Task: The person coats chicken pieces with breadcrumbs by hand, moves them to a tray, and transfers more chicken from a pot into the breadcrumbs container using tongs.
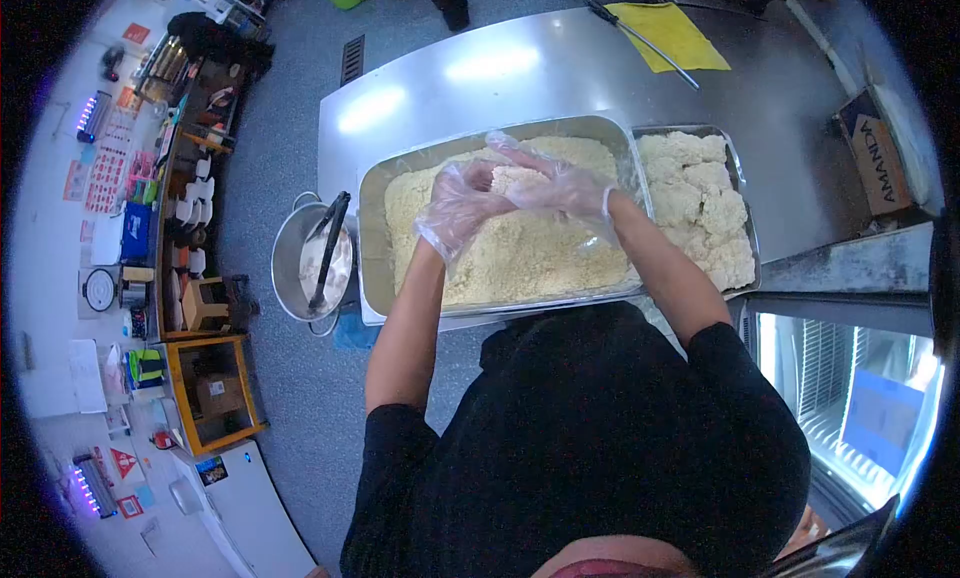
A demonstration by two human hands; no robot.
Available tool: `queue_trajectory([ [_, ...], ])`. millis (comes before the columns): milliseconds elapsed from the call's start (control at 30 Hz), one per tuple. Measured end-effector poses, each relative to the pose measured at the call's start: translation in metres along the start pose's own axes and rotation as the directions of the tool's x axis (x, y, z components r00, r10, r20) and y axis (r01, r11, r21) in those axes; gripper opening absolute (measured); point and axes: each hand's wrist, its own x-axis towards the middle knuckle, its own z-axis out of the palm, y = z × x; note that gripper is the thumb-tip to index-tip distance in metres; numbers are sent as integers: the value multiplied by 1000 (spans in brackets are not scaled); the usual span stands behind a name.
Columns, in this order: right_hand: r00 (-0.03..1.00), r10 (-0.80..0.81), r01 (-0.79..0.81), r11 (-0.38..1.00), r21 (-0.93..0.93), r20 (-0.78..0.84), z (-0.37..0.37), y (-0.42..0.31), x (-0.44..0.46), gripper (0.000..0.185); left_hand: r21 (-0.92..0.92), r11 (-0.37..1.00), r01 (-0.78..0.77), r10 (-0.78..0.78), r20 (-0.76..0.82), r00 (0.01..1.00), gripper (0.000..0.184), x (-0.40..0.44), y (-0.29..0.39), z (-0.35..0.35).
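While the table (420, 93) spreads steel-bright across the middle, its near edge runs out of sight behind the person's black shirt (590, 438). At the right, a lit cabinet (850, 388) is cut off by the dark rim of the view, so its full shape cannot be told. The wall shelves (170, 238) at the left are crowded, and their small items blur together.

A big pan (372, 233) of pale crumbs lies under the hands, with a tray (740, 158) of coated pieces just beside it; the right forearm (665, 263) crosses in front of the tray's near left part. A pot (287, 278) stands close to the pan's left end, a black tool (328, 253) slanting over it and hiding some of the contents. Farther back lie a yellow cloth (685, 40) and, by the wall, a box (877, 158).

Both gloved hands, left (462, 203) and right (577, 191), curl inward around a crumbed lump (520, 183) above the pan's crumbs. Fingers hide its sides, and wrinkled plastic makes some fingertips hard to make out.
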Motion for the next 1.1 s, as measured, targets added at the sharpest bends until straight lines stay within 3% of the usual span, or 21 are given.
queue_trajectory([
  [67, 997, -63, 61, 998, -22, -54, -8, 24, 4, 78, 351, 930, 113, -129, 23, 991, 39, -5, 26, -10],
  [200, 983, -159, 160, 987, 7, -94, -14, 48, 5, 77, 345, 933, 105, -137, 69, 988, 47, 1, 10, -27],
  [267, 990, -62, 76, 991, 113, -129, -14, 60, 6, 79, 534, 811, 238, -210, -115, 971, 53, 4, 7, -30],
  [300, 989, -59, 75, 990, 116, -139, -12, 64, 6, 79, 535, 812, 233, -210, -104, 972, 53, 5, 5, -32],
  [367, 986, -115, 106, 991, -81, -124, -14, 69, 5, 80, 497, 853, 157, -146, -61, 987, 54, 8, -1, -34],
  [400, 984, -114, 104, 991, -83, -136, -12, 66, 4, 80, 497, 855, 148, -142, -50, 989, 54, 10, -5, -33],
  [500, 932, -287, 178, 895, -410, -222, 1, 57, 11, 80, 474, 873, 117, -99, -62, 993, 50, 9, -4, -33],
  [567, 908, -355, 205, 839, -503, -222, 4, 52, 17, 78, 606, 784, 133, -187, 26, 982, 46, 4, 26, -25],
  [633, 927, -298, 109, 796, -596, -229, 12, 45, 18, 73, 440, 892, 105, -151, 70, 986, 41, 2, 17, -19],
  [700, 929, -246, 5, 757, -654, -278, 21, 38, 18, 69, 516, 854, -67, 33, 75, 997, 38, 0, 1, -19],
  [733, 930, -238, 19, 793, -609, -280, 22, 43, 19, 63, 509, 856, -89, 43, 102, 994, 38, -1, -7, -18],
  [867, 935, -179, -49, 788, -613, -305, 22, 66, 21, 49, 661, 733, -161, 127, 100, 987, 39, -7, -18, -13],
  [967, 929, -122, -134, 768, -626, -349, 22, 61, 6, 53, 743, 626, -236, 202, 138, 970, 43, -16, -7, -10],
  [1033, 912, -193, -120, 719, -685, -362, 16, 67, -1, 51, 795, 488, -359, 393, 167, 904, 40, -22, 6, -10],
  [1067, 894, -263, -106, 662, -742, -362, 13, 70, -5, 50, 794, 488, -363, 391, 172, 904, 40, -23, 3, -11],
  [1100, 894, -259, -110, 665, -738, -366, 9, 63, -14, 50, 733, 624, -271, 297, 98, 950, 37, -25, -3, -15],
])
